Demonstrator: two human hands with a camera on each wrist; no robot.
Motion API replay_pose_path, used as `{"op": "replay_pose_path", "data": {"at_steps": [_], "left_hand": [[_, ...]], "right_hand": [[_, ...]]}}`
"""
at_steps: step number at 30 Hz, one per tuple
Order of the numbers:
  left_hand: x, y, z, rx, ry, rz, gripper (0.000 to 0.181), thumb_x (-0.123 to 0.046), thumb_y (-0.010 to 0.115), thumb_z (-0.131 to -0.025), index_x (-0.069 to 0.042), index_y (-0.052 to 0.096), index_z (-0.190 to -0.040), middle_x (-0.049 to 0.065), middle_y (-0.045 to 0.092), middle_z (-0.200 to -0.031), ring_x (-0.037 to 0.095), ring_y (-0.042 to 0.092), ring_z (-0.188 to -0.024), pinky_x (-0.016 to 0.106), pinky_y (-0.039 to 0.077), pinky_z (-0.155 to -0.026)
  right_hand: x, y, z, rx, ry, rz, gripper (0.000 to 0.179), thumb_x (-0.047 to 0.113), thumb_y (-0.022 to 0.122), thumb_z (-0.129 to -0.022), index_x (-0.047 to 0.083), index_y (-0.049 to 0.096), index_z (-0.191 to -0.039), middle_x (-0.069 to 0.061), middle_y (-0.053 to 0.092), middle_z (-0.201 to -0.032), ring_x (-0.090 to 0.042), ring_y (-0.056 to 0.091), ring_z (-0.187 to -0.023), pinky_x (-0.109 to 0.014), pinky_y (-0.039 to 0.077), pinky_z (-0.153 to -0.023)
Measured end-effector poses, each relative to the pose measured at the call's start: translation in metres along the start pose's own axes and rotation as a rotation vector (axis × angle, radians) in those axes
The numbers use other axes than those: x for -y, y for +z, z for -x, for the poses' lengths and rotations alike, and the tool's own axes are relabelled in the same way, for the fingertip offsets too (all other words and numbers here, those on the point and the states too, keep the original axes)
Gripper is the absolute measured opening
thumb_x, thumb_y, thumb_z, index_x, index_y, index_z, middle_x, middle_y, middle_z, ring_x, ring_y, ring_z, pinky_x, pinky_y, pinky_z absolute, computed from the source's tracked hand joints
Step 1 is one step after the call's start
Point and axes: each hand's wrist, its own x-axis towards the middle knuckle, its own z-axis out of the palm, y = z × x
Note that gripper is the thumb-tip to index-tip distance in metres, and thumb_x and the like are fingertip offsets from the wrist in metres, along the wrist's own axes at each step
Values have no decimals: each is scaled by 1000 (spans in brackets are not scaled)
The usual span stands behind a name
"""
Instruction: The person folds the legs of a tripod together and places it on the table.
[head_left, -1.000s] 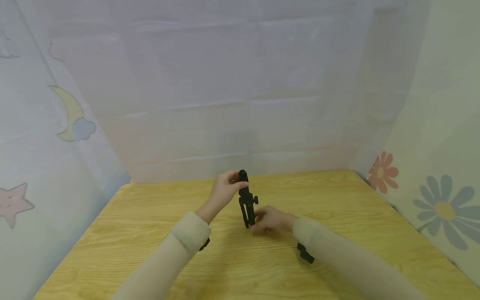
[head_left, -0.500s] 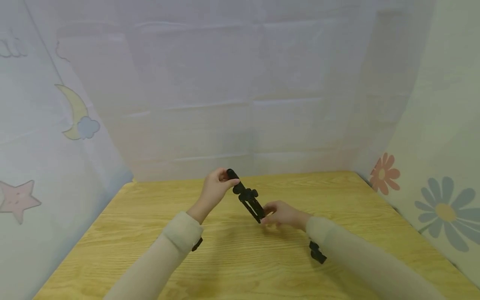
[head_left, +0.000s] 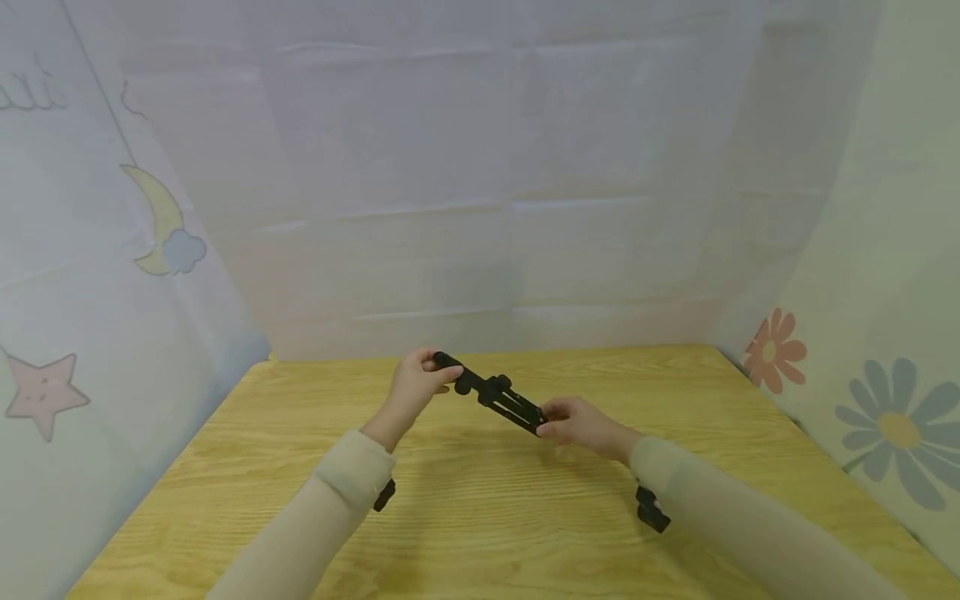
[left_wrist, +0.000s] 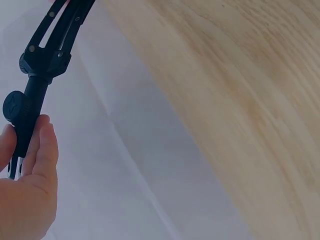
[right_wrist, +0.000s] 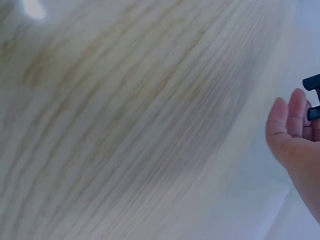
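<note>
A black mini tripod (head_left: pixel 491 390) with folded legs and round knobs is held slantwise above the table, its legs pointing right. My left hand (head_left: pixel 411 390) pinches the upper end between thumb and fingers. At the leg ends, my right hand (head_left: pixel 587 427) grips with thumb and fingertips. The left wrist view brings the tripod (left_wrist: pixel 36 95) close, with a round knob just above the left thumb and fingers. Only the tips of the legs (right_wrist: pixel 314 113) reach into the right wrist view, at its right edge, beside the right hand's fingers.
The wood-grain table (head_left: pixel 480 533) spreads below both hands. A pale wall sheet (head_left: pixel 420 167) rises behind its far edge. Side sheets carry a moon, a star and flowers. Black devices are worn under each wrist, close to the beige sleeves (head_left: pixel 356 467).
The tripod has turned from nearly upright to a shallow slant. My left hand has moved left and my right hand right and slightly up, both still holding it.
</note>
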Motion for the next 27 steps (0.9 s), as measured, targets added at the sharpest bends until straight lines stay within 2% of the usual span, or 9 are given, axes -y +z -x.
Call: {"op": "replay_pose_path", "data": {"at_steps": [5, 14, 20, 27], "left_hand": [[8, -4, -1, 1, -62, 73, 21, -1, 68, -90, 7, 60, -108, 24, 66, -109, 30, 67, -97, 36, 57, -79], [18, -4, 1, -9, -130, 81, 21, -5, 68, -91, 5, 60, -107, 20, 68, -105, 26, 68, -94, 41, 55, -83], [27, -4, 3, -12, -160, 100, 20, -5, 68, -91, 5, 61, -107, 18, 68, -101, 25, 69, -92, 38, 56, -81], [40, -2, 7, 21, -192, 90, 23, -5, 68, -91, 7, 63, -110, 16, 70, -97, 26, 70, -92, 46, 52, -88]], "right_hand": [[2, -6, 2, -12, -21, 8, 55, 16, 70, -92, -14, 47, -131, -17, 60, -114, -25, 60, -102, -46, 51, -89], [4, -20, 6, 25, -48, 46, 53, 14, 68, -93, -16, 48, -131, -13, 65, -107, -25, 62, -97, -50, 50, -88], [4, -24, 7, -8, -49, 67, 50, 13, 67, -93, -14, 50, -131, -13, 64, -109, -24, 61, -96, -52, 49, -89], [4, -28, 10, -35, -40, 63, 49, 13, 67, -93, -13, 51, -131, -18, 62, -116, -26, 62, -100, -50, 50, -90]]}}
